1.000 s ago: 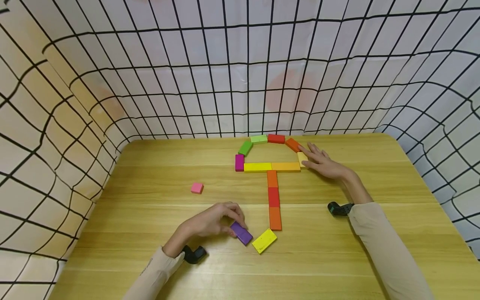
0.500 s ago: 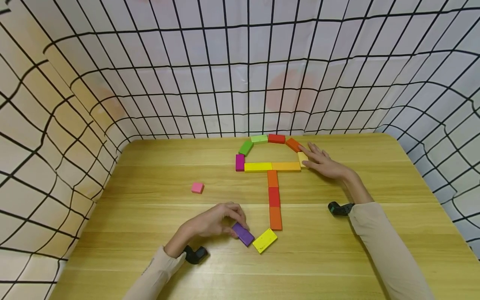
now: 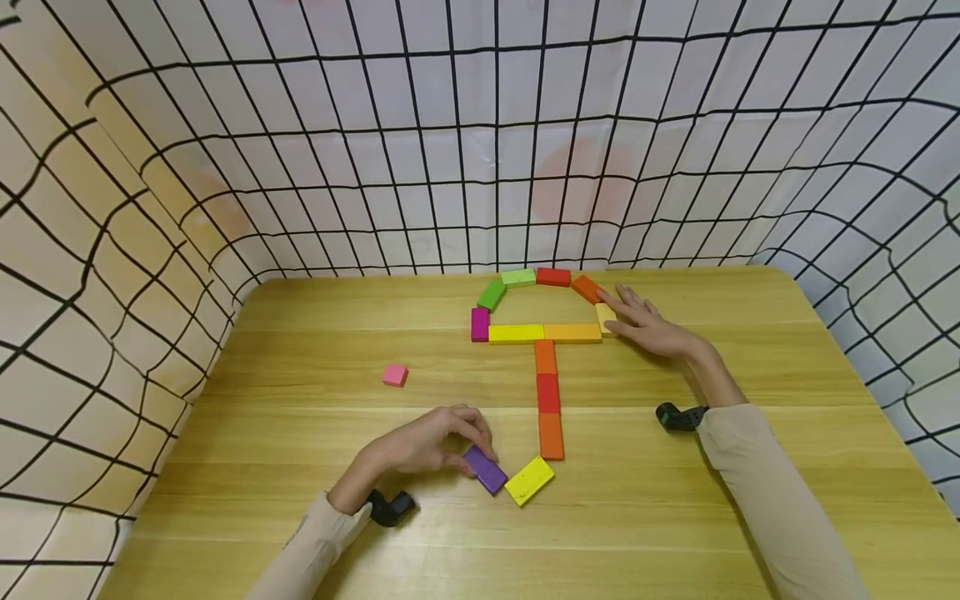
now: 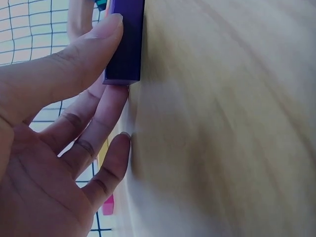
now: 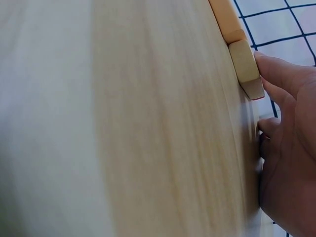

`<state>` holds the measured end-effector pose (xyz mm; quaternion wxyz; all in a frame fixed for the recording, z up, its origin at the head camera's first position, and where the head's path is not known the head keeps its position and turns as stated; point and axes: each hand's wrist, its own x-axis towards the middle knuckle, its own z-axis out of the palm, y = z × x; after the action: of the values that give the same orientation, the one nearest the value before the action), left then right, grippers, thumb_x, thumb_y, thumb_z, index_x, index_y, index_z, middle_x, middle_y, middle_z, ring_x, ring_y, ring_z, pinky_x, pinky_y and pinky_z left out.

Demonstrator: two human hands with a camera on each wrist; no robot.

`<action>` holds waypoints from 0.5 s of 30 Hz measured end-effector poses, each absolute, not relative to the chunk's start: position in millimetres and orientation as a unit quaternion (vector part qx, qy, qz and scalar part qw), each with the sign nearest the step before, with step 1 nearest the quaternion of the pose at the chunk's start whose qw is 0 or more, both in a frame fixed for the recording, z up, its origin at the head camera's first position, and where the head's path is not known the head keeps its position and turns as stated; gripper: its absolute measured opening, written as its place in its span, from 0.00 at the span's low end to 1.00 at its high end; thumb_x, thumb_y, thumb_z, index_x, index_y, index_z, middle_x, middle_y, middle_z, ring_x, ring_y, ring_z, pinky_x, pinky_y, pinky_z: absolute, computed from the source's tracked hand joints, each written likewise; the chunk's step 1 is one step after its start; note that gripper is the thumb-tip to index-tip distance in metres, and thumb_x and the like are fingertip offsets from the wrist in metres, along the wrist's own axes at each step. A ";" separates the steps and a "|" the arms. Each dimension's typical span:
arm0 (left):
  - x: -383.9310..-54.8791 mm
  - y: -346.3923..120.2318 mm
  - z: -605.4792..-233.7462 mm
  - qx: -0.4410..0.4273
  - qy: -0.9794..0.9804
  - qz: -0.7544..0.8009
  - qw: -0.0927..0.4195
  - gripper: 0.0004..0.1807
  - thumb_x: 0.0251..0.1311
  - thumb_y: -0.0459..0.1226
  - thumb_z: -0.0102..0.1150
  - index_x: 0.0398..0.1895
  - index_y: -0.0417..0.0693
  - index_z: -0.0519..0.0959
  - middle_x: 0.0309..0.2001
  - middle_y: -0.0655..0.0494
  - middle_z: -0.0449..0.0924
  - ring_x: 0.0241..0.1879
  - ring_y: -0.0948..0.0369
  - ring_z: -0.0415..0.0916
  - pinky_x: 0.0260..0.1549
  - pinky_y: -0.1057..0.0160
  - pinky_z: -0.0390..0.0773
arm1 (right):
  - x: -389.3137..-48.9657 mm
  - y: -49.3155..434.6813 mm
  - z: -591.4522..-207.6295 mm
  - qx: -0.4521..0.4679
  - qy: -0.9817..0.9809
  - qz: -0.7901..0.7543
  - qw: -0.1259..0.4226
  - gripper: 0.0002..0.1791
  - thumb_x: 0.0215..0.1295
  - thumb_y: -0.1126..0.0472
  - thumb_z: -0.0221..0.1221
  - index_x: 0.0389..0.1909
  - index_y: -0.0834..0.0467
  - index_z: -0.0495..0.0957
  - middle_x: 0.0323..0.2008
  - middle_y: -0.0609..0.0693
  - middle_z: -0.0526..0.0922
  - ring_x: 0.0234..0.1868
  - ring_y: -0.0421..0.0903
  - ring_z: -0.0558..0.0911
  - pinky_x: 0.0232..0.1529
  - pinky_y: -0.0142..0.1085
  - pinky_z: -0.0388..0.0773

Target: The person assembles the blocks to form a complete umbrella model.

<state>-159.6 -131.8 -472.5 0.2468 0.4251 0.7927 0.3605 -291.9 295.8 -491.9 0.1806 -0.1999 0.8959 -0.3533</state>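
Note:
My left hand pinches a purple block lying flat on the wooden table. In the left wrist view the thumb presses the near side of the purple block, with fingers on its other side. Its right corner meets, or nearly meets, a yellow block set at a slant below the orange block of a vertical row. My right hand rests with extended fingers at the pale yellow block. In the right wrist view that pale block abuts an orange-yellow block.
A red block and another orange block continue the row upward to a yellow bar. Above it arch magenta, green and red blocks, among others. A small pink block lies apart at left. Gridded cloth surrounds the table.
The purple block has shifted slightly right with my left hand, closing the small gap to the slanted yellow block. My right hand has stayed in place.

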 end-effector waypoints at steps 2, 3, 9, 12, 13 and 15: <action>-159.5 -131.1 -472.8 0.427 0.794 0.357 0.245 0.14 0.60 0.32 0.72 0.49 0.50 0.89 0.52 0.58 0.82 0.55 0.64 0.74 0.61 0.64 0.77 | -292.3 295.8 -491.6 -0.198 0.896 -0.352 0.182 0.38 0.83 0.48 0.46 0.85 0.46 0.41 0.84 0.59 0.24 0.83 0.62 0.23 0.78 0.65 0.19; -159.5 -130.8 -472.9 0.426 0.795 0.355 0.246 0.14 0.60 0.32 0.72 0.49 0.50 0.89 0.52 0.58 0.82 0.55 0.64 0.74 0.61 0.64 0.77 | -292.4 295.6 -491.4 -0.199 0.896 -0.351 0.183 0.38 0.83 0.49 0.46 0.85 0.46 0.40 0.83 0.60 0.24 0.83 0.62 0.23 0.78 0.65 0.19; -158.6 -128.7 -472.4 0.427 0.798 0.349 0.245 0.14 0.60 0.32 0.72 0.50 0.51 0.89 0.53 0.58 0.82 0.56 0.64 0.74 0.62 0.63 0.77 | -292.6 295.9 -491.2 -0.195 0.898 -0.350 0.184 0.37 0.84 0.50 0.46 0.85 0.47 0.41 0.84 0.59 0.24 0.83 0.62 0.23 0.78 0.65 0.20; -158.2 -128.3 -471.9 0.428 0.797 0.349 0.243 0.15 0.61 0.32 0.72 0.51 0.51 0.89 0.53 0.57 0.82 0.56 0.63 0.74 0.62 0.62 0.77 | -293.3 297.1 -492.9 -0.195 0.899 -0.348 0.183 0.37 0.84 0.48 0.46 0.85 0.46 0.41 0.84 0.59 0.24 0.83 0.61 0.23 0.78 0.65 0.20; -158.1 -128.4 -472.0 0.430 0.797 0.348 0.241 0.15 0.61 0.33 0.72 0.51 0.51 0.89 0.53 0.57 0.82 0.56 0.63 0.74 0.62 0.62 0.77 | -293.6 297.6 -493.4 -0.195 0.899 -0.347 0.184 0.37 0.84 0.48 0.46 0.85 0.45 0.40 0.84 0.59 0.24 0.83 0.61 0.23 0.78 0.65 0.20; -157.8 -128.5 -471.7 0.426 0.797 0.350 0.246 0.15 0.61 0.33 0.72 0.51 0.51 0.88 0.54 0.58 0.82 0.56 0.64 0.74 0.62 0.63 0.77 | -293.9 298.2 -494.3 -0.196 0.898 -0.348 0.185 0.37 0.84 0.47 0.45 0.85 0.44 0.40 0.84 0.58 0.24 0.83 0.60 0.22 0.78 0.64 0.19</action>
<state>-157.8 -128.5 -471.7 0.2458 0.4257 0.7973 0.3503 -293.9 298.2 -494.3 0.1847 -0.1958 0.8982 -0.3475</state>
